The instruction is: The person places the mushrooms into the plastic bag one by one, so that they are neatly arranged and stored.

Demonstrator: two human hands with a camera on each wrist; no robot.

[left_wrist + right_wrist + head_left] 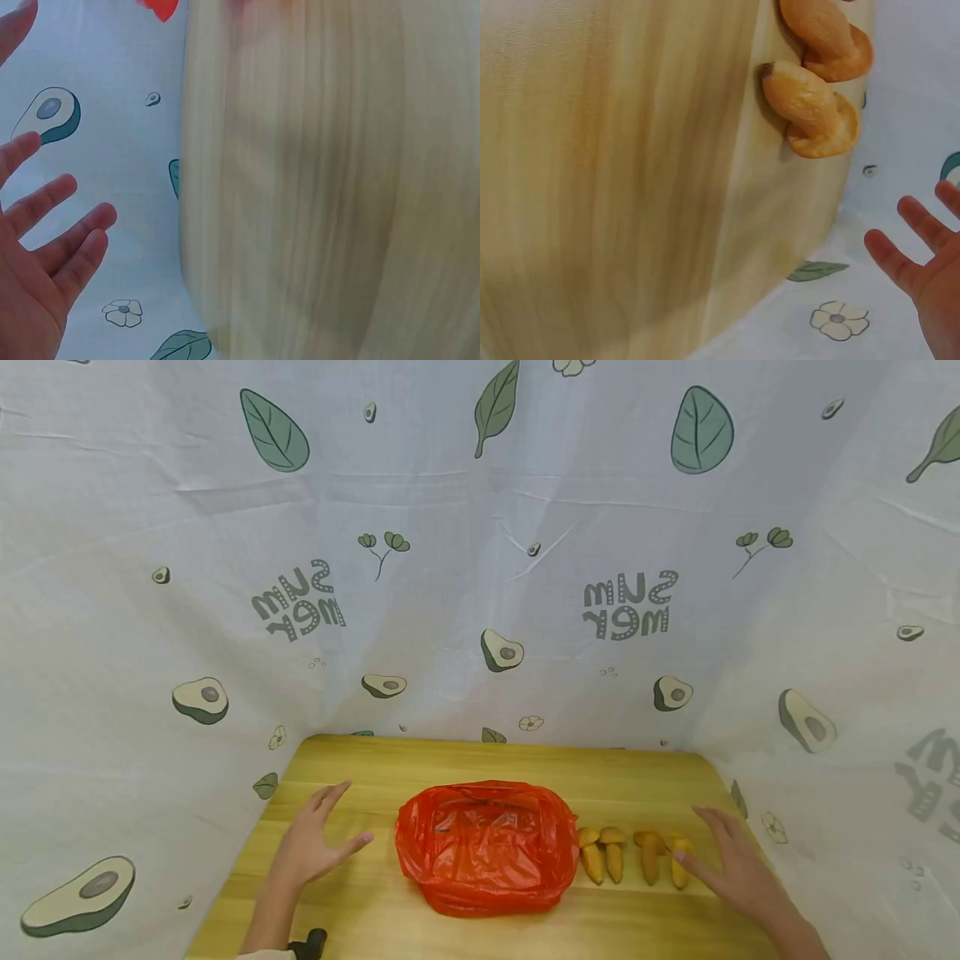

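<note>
A red plastic bag point(487, 885) lies spread on the wooden table, its mouth facing up. To its left hovers my left hand point(311, 847), thumb and fingers spread apart and holding nothing; the left wrist view shows the same hand point(37, 277) with loosely extended fingers. Several yellow-orange mushrooms point(649, 860) lie in a row right of the bag. My right hand point(735, 872) is nearest to the rightmost mushroom point(680, 868); whether the thumb touches it I cannot tell. In the right wrist view that hand point(937, 281) looks empty, apart from a mushroom point(806, 105).
The wooden table point(450, 756) has rounded far corners. A pale cloth point(450, 610) printed with avocados and leaves hangs behind it and at both sides. Something black point(309, 943) sits at the left wrist.
</note>
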